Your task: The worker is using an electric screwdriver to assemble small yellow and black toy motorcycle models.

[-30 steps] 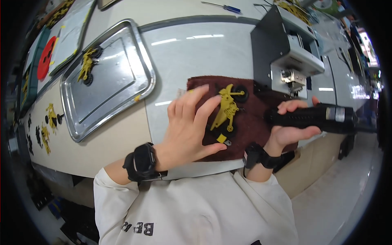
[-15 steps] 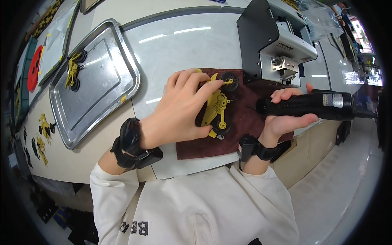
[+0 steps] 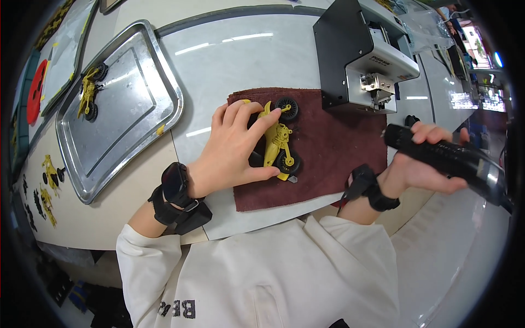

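A yellow toy motorcycle (image 3: 278, 139) with black wheels lies on its side on a brown cloth (image 3: 339, 147). My left hand (image 3: 232, 142) is spread over it from the left. Its fingers reach the far end by the upper wheel and its thumb presses near the lower wheel, gripping the toy. Off to the right, beyond the cloth's edge, my right hand (image 3: 418, 172) is wrapped round a black corded electric screwdriver (image 3: 437, 156). The tool slants, its tip end toward the cloth and its cord end lower right, apart from the toy.
A black and silver bench machine (image 3: 342, 68) stands at the cloth's far right. To the left, a metal tray (image 3: 176, 104) holds another yellow toy motorcycle (image 3: 89, 93). More yellow toy parts (image 3: 50, 172) and small black pieces (image 3: 38, 202) lie near the table's left edge.
My right hand has carried the screwdriver right, away from the toy, and tilted it from nearly level. My left hand and the toy have shifted slightly left.
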The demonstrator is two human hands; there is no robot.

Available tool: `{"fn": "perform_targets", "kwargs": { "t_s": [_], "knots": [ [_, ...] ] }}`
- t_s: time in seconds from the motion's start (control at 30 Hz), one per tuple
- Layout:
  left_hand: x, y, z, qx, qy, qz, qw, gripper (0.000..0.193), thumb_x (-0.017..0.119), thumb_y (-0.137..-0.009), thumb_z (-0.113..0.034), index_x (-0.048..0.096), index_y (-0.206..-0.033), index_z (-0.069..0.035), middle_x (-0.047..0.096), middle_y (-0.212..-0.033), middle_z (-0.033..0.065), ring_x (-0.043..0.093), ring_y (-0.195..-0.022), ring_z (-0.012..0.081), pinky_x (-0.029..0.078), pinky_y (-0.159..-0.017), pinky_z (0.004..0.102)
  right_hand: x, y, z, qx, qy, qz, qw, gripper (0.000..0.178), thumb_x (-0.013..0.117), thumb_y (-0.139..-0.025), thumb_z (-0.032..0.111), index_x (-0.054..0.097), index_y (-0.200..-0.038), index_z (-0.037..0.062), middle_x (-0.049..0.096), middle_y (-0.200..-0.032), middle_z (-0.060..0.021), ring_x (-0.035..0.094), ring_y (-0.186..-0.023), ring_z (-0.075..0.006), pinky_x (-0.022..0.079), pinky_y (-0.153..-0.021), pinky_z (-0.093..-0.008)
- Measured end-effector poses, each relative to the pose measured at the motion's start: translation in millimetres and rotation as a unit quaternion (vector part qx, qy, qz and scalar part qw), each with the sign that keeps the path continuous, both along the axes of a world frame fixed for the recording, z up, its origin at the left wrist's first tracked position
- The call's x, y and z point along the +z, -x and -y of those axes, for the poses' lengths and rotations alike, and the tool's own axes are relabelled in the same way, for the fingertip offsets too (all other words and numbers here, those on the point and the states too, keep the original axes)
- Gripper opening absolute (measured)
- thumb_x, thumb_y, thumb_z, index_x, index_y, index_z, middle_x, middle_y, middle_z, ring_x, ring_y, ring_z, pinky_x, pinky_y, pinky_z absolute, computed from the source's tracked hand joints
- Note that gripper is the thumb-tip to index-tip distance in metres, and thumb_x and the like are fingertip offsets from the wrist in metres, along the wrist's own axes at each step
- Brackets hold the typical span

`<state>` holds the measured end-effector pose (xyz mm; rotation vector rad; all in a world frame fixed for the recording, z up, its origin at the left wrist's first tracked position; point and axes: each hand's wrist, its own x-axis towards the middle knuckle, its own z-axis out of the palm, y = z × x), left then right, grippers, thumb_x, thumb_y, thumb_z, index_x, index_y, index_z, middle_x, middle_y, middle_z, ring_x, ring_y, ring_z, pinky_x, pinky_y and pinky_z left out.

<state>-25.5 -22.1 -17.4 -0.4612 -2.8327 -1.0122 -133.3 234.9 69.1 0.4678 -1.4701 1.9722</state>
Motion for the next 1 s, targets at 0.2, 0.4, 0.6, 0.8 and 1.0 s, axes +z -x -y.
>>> {"fn": "perform_targets", "kwargs": {
  "t_s": [0.2,0.4,0.6,0.8,1.0],
  "knots": [
    [-1,-2,1,0.006,0.019,-0.011,1.000,0.083,0.074,-0.062,-0.041,0.041,-0.131,-0.009,0.041,-0.118,0.0151,0.037,-0.115,0.0342,0.021,-0.102,0.0488,30,36,15,-0.086,-0.054,-0.002,0.995,0.096,0.026,-0.068,0.086,0.044,-0.113,0.0030,0.052,-0.059,-0.0110,0.046,-0.044,-0.0218,0.040,-0.046,-0.0353],
    [-3,-3,-1,0.002,0.014,-0.019,1.000,0.083,0.073,-0.063,-0.042,0.041,-0.131,-0.009,0.041,-0.117,0.0154,0.036,-0.116,0.0344,0.020,-0.103,0.0495,21,50,39,-0.062,-0.158,0.032,0.985,0.080,0.029,-0.081,0.075,0.042,-0.110,0.0011,0.052,-0.058,-0.0115,0.049,-0.045,-0.0197,0.043,-0.047,-0.0278],
    [6,-4,0,0.014,0.022,-0.032,0.999,0.079,0.071,-0.065,-0.050,0.044,-0.128,-0.011,0.040,-0.125,0.0159,0.033,-0.120,0.0357,0.018,-0.104,0.0519,23,47,36,-0.055,-0.157,0.037,0.985,0.081,0.028,-0.080,0.075,0.041,-0.111,0.0011,0.051,-0.057,-0.0110,0.048,-0.043,-0.0194,0.042,-0.044,-0.0284],
    [3,-9,2,-0.025,-0.007,-0.036,0.999,0.054,0.073,-0.065,-0.046,0.058,-0.107,-0.015,0.040,-0.132,0.0134,0.031,-0.122,0.0360,0.017,-0.104,0.0540,3,2,28,0.045,-0.034,0.021,0.998,0.090,0.026,-0.076,0.080,0.037,-0.119,0.0013,0.050,-0.057,-0.0100,0.044,-0.040,-0.0189,0.040,-0.039,-0.0313],
    [0,-8,4,-0.046,-0.008,-0.046,0.998,0.041,0.076,-0.061,-0.036,0.062,-0.094,-0.015,0.041,-0.133,0.0115,0.031,-0.124,0.0358,0.018,-0.104,0.0543,-3,-45,54,0.294,0.006,-0.052,0.954,0.093,0.028,-0.078,0.076,0.025,-0.132,0.0011,0.053,-0.070,-0.0190,0.049,-0.047,-0.0265,0.042,-0.048,-0.0417]
  ]
}}
